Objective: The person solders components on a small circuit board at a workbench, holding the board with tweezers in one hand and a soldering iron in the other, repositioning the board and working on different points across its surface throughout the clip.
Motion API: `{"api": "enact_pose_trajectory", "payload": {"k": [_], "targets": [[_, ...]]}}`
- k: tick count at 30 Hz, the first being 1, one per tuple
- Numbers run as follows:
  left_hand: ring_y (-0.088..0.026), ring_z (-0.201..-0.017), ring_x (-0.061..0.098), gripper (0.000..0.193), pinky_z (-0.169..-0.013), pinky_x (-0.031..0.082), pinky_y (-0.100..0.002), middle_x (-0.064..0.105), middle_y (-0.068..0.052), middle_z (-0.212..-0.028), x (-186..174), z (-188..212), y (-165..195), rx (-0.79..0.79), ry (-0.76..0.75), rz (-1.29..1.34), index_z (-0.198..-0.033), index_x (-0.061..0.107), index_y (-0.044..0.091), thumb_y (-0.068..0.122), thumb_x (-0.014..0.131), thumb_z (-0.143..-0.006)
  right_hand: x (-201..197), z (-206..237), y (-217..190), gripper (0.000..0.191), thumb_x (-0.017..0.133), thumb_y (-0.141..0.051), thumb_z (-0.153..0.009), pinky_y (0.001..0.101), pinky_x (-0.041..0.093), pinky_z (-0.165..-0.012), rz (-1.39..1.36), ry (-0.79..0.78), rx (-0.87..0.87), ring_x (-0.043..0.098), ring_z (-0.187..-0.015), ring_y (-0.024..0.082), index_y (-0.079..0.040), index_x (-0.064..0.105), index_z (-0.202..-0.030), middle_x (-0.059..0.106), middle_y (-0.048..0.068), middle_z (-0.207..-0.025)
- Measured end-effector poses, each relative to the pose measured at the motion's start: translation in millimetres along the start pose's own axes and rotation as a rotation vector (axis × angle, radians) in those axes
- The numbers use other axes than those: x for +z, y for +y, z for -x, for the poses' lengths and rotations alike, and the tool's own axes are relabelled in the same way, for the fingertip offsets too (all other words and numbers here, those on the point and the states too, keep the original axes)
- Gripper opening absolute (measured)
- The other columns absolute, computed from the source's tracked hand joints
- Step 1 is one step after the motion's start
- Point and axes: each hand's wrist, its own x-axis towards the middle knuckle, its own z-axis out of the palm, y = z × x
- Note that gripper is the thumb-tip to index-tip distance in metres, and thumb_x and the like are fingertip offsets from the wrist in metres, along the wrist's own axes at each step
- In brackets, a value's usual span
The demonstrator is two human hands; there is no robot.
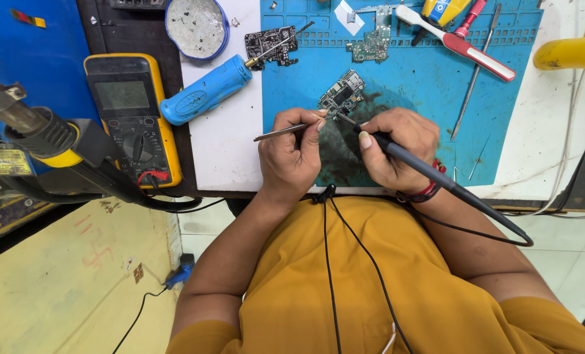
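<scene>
A small phone circuit board (342, 94) lies on the blue work mat (410, 85). My left hand (292, 154) pinches metal tweezers (281, 131), their tips at the board's near edge. My right hand (397, 147) grips a black soldering iron (430, 174) like a pen, its tip touching the same edge of the board beside the tweezers. The iron's cable runs off to the right over my forearm.
A yellow multimeter (130, 108), a blue cylindrical tool (206, 90) and a round tin (197, 26) sit at the left. Two more circuit boards (271, 42) (371, 44), a red-and-white brush (459, 44) and a thin metal pick (474, 75) lie at the mat's far side. A hot-air gun nozzle (37, 131) juts in from the left.
</scene>
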Motion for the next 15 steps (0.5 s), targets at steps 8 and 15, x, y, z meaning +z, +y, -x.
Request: {"api": "enact_pose_trajectory", "payload": {"k": [8, 15], "targets": [[-0.013, -0.091, 0.074, 0.012, -0.077, 0.062, -0.025, 0.075, -0.013, -0.109, 0.6, -0.7, 1.3, 0.010, 0.006, 0.026, -0.113, 0.056, 0.001, 0.002, 0.065, -0.105, 0.1, -0.3, 0.5, 0.010, 0.072, -0.006, -0.094, 0.0336, 0.051, -0.062, 0.002, -0.002, -0.002, 0.067, -0.072, 0.028, -0.004, 0.063, -0.097, 0.069, 0.011, -0.087], [-0.012, -0.089, 0.075, 0.013, -0.075, 0.061, -0.024, 0.076, -0.012, -0.108, 0.2, -1.3, 1.3, 0.011, 0.000, 0.002, -0.112, 0.056, 0.002, 0.002, 0.066, -0.105, -0.5, -0.3, 0.5, 0.010, 0.072, -0.006, -0.094, 0.0336, 0.051, -0.062, -0.002, -0.009, -0.009, 0.067, -0.073, 0.028, -0.003, 0.062, -0.097, 0.070, 0.012, -0.088]]}}
